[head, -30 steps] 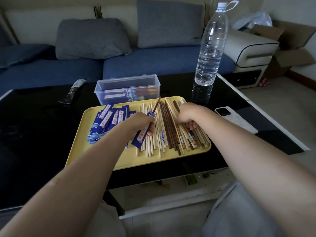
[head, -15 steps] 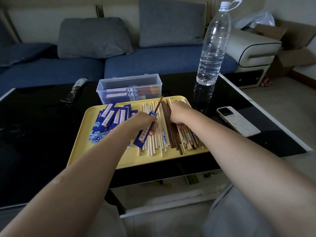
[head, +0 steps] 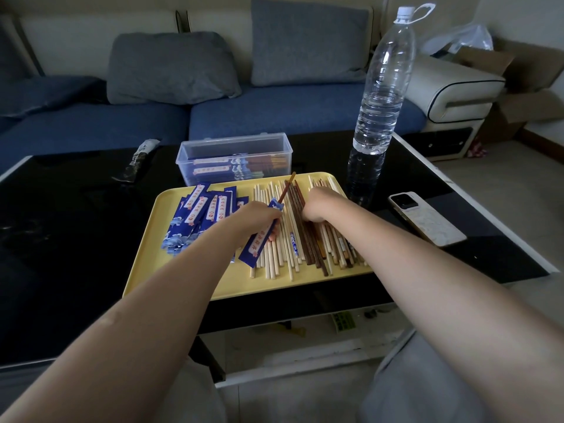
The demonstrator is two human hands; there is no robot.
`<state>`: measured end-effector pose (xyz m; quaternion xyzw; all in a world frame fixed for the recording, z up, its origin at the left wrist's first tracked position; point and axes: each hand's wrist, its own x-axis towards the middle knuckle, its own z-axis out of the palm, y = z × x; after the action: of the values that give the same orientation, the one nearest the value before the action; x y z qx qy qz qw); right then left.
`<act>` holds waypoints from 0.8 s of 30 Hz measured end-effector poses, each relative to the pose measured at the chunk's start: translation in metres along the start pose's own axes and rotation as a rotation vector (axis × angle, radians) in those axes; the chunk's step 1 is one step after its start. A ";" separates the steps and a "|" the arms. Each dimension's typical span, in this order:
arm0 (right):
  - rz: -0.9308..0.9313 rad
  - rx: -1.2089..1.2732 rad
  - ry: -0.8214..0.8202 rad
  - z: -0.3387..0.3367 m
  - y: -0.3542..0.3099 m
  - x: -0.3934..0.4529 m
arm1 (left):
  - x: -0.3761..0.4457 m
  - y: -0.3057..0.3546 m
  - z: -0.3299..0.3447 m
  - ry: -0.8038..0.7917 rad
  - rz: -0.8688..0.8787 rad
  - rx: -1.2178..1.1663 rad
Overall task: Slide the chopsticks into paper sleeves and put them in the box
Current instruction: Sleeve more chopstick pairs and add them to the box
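The right hand (head: pixel 319 206) slid leftward across the loose chopsticks (head: pixel 308 239), off the pale ones at the tray's right side and onto the dark brown ones, closing up near the left hand (head: pixel 256 218), which barely shifted with its sleeved chopstick (head: pixel 265 236).

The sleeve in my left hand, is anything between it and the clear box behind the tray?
Nothing visible. The sleeve is held above the loose chopsticks, and the box stands open just past the tray's far rim.
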<state>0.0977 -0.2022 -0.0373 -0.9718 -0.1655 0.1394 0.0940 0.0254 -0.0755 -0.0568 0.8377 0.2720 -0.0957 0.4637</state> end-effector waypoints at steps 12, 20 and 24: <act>0.056 0.345 0.061 -0.006 0.002 0.005 | 0.003 -0.003 0.006 0.037 0.031 -0.121; -0.205 0.761 0.190 -0.027 0.008 0.003 | 0.003 0.000 0.014 0.041 0.046 -0.157; -0.290 0.860 0.260 -0.036 0.005 0.003 | -0.003 0.001 0.007 -0.001 0.070 -0.247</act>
<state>0.1127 -0.2109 -0.0057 -0.8210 -0.2134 0.0577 0.5264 0.0243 -0.0825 -0.0585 0.7831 0.2521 -0.0457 0.5667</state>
